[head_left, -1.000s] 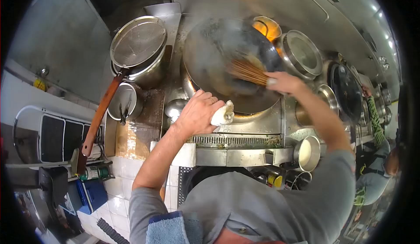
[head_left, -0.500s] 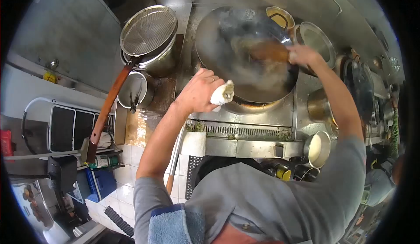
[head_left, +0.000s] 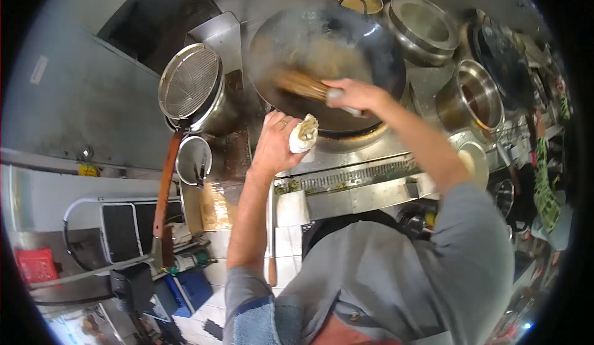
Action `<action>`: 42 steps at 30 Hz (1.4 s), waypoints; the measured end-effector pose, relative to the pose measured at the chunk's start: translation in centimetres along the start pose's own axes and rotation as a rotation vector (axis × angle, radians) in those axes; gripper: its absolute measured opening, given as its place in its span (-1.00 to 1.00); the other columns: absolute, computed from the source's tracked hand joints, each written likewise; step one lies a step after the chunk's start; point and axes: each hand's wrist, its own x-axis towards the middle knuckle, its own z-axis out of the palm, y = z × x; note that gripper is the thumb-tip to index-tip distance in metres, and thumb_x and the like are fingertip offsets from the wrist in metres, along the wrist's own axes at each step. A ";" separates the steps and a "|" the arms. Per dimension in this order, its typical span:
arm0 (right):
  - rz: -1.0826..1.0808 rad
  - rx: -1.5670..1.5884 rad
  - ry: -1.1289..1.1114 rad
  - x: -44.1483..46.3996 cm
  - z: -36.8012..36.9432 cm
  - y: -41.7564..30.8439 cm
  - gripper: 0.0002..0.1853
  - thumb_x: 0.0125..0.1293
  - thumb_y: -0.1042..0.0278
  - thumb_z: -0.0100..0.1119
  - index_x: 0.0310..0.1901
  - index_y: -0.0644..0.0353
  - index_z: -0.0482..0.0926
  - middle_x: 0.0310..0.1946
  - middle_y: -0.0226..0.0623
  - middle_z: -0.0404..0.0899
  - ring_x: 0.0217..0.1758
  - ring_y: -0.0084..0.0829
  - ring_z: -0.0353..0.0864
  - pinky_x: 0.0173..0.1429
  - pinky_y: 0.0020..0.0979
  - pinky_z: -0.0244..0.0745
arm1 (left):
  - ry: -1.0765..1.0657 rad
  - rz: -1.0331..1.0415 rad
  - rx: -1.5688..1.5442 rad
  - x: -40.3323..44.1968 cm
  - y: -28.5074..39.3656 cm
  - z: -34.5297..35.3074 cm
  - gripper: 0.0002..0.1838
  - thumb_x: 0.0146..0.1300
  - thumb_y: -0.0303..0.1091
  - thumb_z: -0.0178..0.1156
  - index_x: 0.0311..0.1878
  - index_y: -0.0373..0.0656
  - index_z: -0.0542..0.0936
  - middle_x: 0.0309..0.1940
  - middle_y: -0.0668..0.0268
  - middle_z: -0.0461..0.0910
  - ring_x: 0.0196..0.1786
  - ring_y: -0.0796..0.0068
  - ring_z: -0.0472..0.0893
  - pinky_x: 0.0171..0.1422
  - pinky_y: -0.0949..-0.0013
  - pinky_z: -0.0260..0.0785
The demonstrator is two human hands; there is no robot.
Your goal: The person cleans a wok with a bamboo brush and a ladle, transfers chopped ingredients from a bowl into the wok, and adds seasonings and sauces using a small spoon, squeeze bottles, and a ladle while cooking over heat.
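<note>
A large dark wok [head_left: 388,51] sits on the stove with steam over it and some liquid inside. My right hand [head_left: 360,96] grips a bamboo wok brush [head_left: 302,84], its bristles blurred and pointing left, low over the inside of the wok. My left hand [head_left: 273,142] is closed around a rolled white cloth [head_left: 304,135] at the wok's near left edge. Whether a wok handle lies within that cloth is hidden.
Left of the wok, a mesh strainer [head_left: 190,80] with a long wooden handle rests on a steel pot [head_left: 218,113], beside a smaller pot [head_left: 197,153]. To the right stand a lidded pot [head_left: 422,26] and a steel pot [head_left: 473,94]. A grated gutter [head_left: 352,175] runs along the front.
The brush and my right hand have swept left and nearer across the wok. My left hand keeps its hold on the cloth. The whole view has turned and shifted.
</note>
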 end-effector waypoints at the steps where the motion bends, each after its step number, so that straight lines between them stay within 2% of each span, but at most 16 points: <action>1: -0.169 -0.134 -0.062 -0.1 -0.9 2.5 -0.24 0.14 0.03 0.32 0.41 -0.21 0.30 0.20 -0.15 0.50 0.00 -0.23 0.60 0.19 -0.20 0.51 | -0.003 0.021 0.018 0.2 -0.1 -0.3 -0.60 -0.14 -0.23 0.41 -0.22 -0.18 0.57 -0.25 0.16 0.55 -0.09 0.12 0.49 0.21 0.08 0.24; 2: -0.208 -0.303 0.006 0.6 -2.7 3.9 -0.27 0.13 0.04 0.34 0.38 -0.16 0.36 0.28 -0.12 0.44 0.14 -0.20 0.56 0.43 -0.29 0.25 | 0.009 0.033 0.034 0.6 -0.1 -0.4 -0.60 -0.10 -0.22 0.42 -0.21 -0.20 0.57 -0.20 0.15 0.55 -0.06 0.11 0.49 0.24 0.07 0.24; 7: 0.112 0.195 0.212 5.0 -2.4 -0.4 -0.18 0.17 0.01 0.27 0.47 -0.14 0.18 0.08 -0.11 0.55 0.03 -0.24 0.59 -0.25 -0.12 0.65 | 0.101 -0.058 -0.026 -0.1 1.6 -0.1 -0.58 -0.10 -0.36 0.44 -0.11 -0.19 0.59 0.04 0.20 0.51 0.18 0.04 0.43 0.39 0.03 0.19; 9: 0.139 0.107 -0.047 -0.7 -0.8 -2.7 -0.19 0.18 0.02 0.28 0.46 -0.15 0.19 0.10 -0.10 0.56 0.11 -0.27 0.57 -0.16 -0.12 0.64 | 0.213 -0.227 -0.200 -1.8 2.6 -0.6 -0.46 0.01 -0.43 0.40 0.11 -0.22 0.50 0.07 0.22 0.53 0.15 0.20 0.50 0.33 0.16 0.31; 12: -0.551 -0.386 -0.042 4.0 -3.8 7.3 -0.21 0.16 0.04 0.29 0.44 -0.15 0.23 0.00 -0.10 0.60 -0.10 -0.28 0.68 -0.30 -0.23 0.65 | 0.402 -0.560 -0.738 -4.6 3.2 -1.2 -0.37 0.20 -0.42 0.31 0.32 -0.28 0.31 0.07 0.19 0.54 0.09 0.43 0.55 0.24 0.32 0.40; 15: 0.039 -0.092 0.008 1.3 -6.3 -0.8 -0.23 0.15 0.07 0.30 0.42 -0.12 0.27 -0.01 -0.10 0.58 -0.30 -0.28 0.65 -0.35 -0.29 0.60 | 0.472 -0.928 -1.125 -4.7 2.6 -2.5 -0.53 0.36 -0.26 0.16 0.25 -0.26 0.38 -0.02 0.12 0.59 0.02 0.28 0.63 0.04 0.23 0.55; 20: 0.052 -0.015 -0.165 -2.4 -1.9 -1.7 -0.19 0.16 0.01 0.28 0.45 -0.19 0.21 0.21 -0.15 0.49 0.10 -0.19 0.56 -0.08 -0.20 0.66 | 0.199 -1.125 -1.366 -2.4 -1.4 -3.8 -0.45 0.41 0.15 -0.03 0.05 -0.21 0.50 -0.26 0.19 0.65 -0.26 0.31 0.68 -0.28 0.24 0.58; 21: -0.231 -0.182 -0.150 -1.8 -0.9 3.5 -0.18 0.17 0.10 0.27 0.48 -0.23 0.14 0.01 -0.12 0.57 -0.16 -0.34 0.66 -0.37 -0.33 0.66 | 0.082 -1.141 -1.371 -1.8 -1.9 -4.1 -0.45 0.41 0.18 -0.05 0.01 -0.18 0.52 -0.29 0.23 0.66 -0.28 0.36 0.68 -0.32 0.24 0.57; 23: -0.109 -0.348 -0.335 -8.8 -6.8 3.0 -0.18 0.07 0.02 0.34 0.42 -0.23 0.29 0.16 -0.14 0.54 0.18 -0.22 0.54 0.38 -0.24 0.31 | -0.142 -1.170 -1.375 -0.8 -2.5 -4.6 -0.45 0.40 0.24 -0.08 -0.05 -0.10 0.55 -0.34 0.33 0.67 -0.31 0.45 0.68 -0.40 0.24 0.54; 26: 0.078 -0.853 -0.232 -10.2 -15.2 7.1 -0.27 -0.03 0.08 0.38 0.29 -0.15 0.47 0.09 -0.09 0.58 0.20 -0.16 0.54 0.29 -0.13 0.42 | -0.253 -1.310 -1.200 1.9 -2.2 -4.0 -0.54 0.38 0.17 0.00 -0.11 -0.07 0.55 -0.38 0.37 0.65 -0.41 0.49 0.65 -0.45 0.29 0.50; 27: 0.157 -0.952 -0.277 -8.0 -17.1 7.1 -0.31 -0.06 0.19 0.40 0.22 0.01 0.53 -0.09 -0.13 0.68 -0.02 -0.17 0.66 0.01 -0.19 0.58 | -0.209 -1.357 -1.174 2.7 -1.9 -3.8 -0.59 0.37 0.10 0.06 -0.13 -0.10 0.55 -0.39 0.33 0.65 -0.45 0.45 0.64 -0.47 0.27 0.50; 28: -0.115 -1.022 0.018 -5.8 -18.0 9.6 -0.47 -0.03 0.25 0.36 0.07 0.08 0.58 -0.21 -0.12 0.69 -0.14 -0.17 0.69 -0.12 -0.18 0.61 | -0.206 -1.344 -1.211 2.8 -2.4 -3.5 -0.63 0.36 0.05 0.10 -0.14 -0.09 0.55 -0.38 0.34 0.64 -0.44 0.46 0.64 -0.44 0.27 0.51; 30: 0.018 -0.852 0.325 0.5 -15.6 8.7 -0.40 0.03 0.25 0.29 0.20 0.02 0.51 -0.05 -0.10 0.64 0.04 -0.08 0.61 0.13 -0.16 0.52 | -0.215 -1.295 -1.294 2.9 -4.8 -2.1 -0.70 0.32 -0.03 0.18 -0.15 -0.07 0.54 -0.38 0.35 0.63 -0.41 0.46 0.64 -0.36 0.27 0.52; 35: 0.051 -0.298 0.163 2.7 -3.6 3.6 -0.25 0.14 0.05 0.24 0.39 0.02 0.31 0.16 0.06 0.52 0.22 -0.05 0.51 0.33 -0.17 0.38 | -0.228 -1.378 -1.231 3.1 -4.8 -2.3 -0.69 0.27 -0.04 0.24 -0.14 -0.06 0.53 -0.39 0.34 0.61 -0.39 0.43 0.65 -0.30 0.29 0.56; 39: -0.009 -0.677 0.090 1.7 -9.7 7.6 -0.26 0.05 0.06 0.32 0.35 -0.18 0.39 0.17 -0.16 0.54 0.15 -0.11 0.58 0.27 -0.23 0.46 | -0.192 -1.425 -1.134 3.2 -3.0 -3.4 -0.67 0.25 0.02 0.24 -0.16 -0.03 0.53 -0.41 0.36 0.60 -0.38 0.41 0.65 -0.28 0.24 0.58; 42: 0.011 -0.399 0.198 5.0 -8.6 3.8 -0.35 0.10 0.07 0.30 0.27 0.00 0.46 0.20 -0.16 0.51 0.16 -0.12 0.57 0.26 -0.19 0.47 | -0.202 -1.408 -1.218 3.0 -4.1 -2.7 -0.66 0.24 0.05 0.25 -0.19 -0.02 0.52 -0.42 0.37 0.60 -0.38 0.39 0.65 -0.25 0.17 0.59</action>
